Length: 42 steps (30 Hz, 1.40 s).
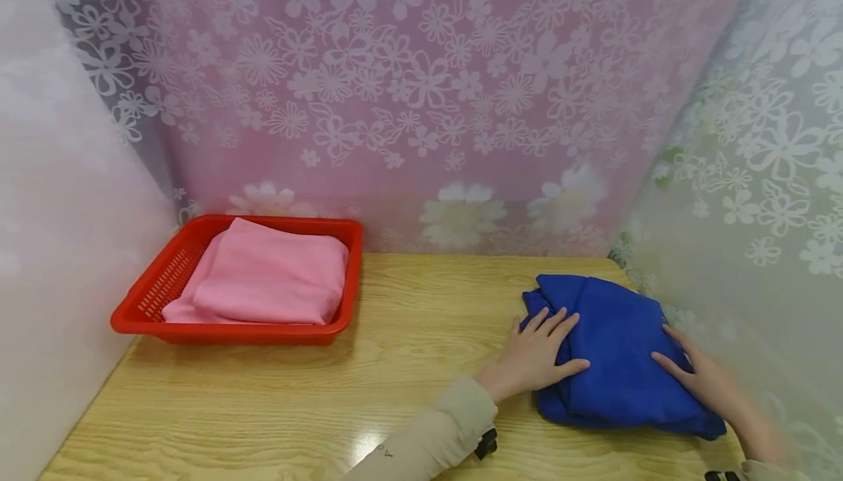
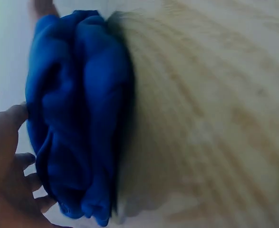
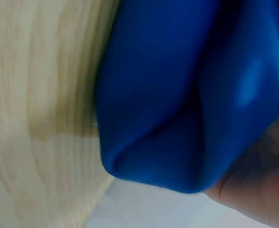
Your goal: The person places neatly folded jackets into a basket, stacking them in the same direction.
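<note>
- The blue cloth (image 1: 615, 353) lies at the right end of the counter (image 1: 428, 327), gathered into a thick folded bundle — its left side shows loose, uneven layers.
- The left hand (image 1: 535, 355) is open, its fingers spread over the left part of the blue cloth.
- The right hand (image 1: 714, 386) touches the bundle's right edge, its visible thumb and forefinger straight and apart; whether other fingers reach underneath, I cannot tell.
- Judging by how things lie, the folding seems well along: the bundle is already compact, while its ragged left edge and slanting outline look unfinished.
- The pink cloth (image 1: 270, 276) appears done, folded and lying inside the red basket (image 1: 230, 332) at the left; the blue one lies outside it, well apart.
- Counted: one blue cloth, one pink cloth, one red basket and two hands — both at the blue cloth.
</note>
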Each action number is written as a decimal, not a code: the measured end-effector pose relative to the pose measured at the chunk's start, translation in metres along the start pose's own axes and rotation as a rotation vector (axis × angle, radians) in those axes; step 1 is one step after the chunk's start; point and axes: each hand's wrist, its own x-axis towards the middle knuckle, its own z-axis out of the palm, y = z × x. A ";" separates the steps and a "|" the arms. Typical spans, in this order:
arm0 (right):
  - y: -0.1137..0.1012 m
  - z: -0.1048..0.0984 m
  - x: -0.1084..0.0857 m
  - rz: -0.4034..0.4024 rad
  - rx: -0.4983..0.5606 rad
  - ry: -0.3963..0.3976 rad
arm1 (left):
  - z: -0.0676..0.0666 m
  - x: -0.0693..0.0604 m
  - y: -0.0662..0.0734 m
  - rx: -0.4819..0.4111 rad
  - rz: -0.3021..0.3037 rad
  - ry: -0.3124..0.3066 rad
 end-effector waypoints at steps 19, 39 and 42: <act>-0.018 0.006 -0.003 0.016 -0.007 0.038 | 0.002 -0.007 -0.005 0.015 -0.028 -0.043; -0.054 0.022 0.008 -0.005 -0.062 0.090 | -0.012 -0.026 -0.032 -0.002 -0.048 -0.064; -0.062 0.024 0.009 -0.012 -0.041 0.086 | -0.014 -0.029 -0.036 -0.004 -0.055 -0.067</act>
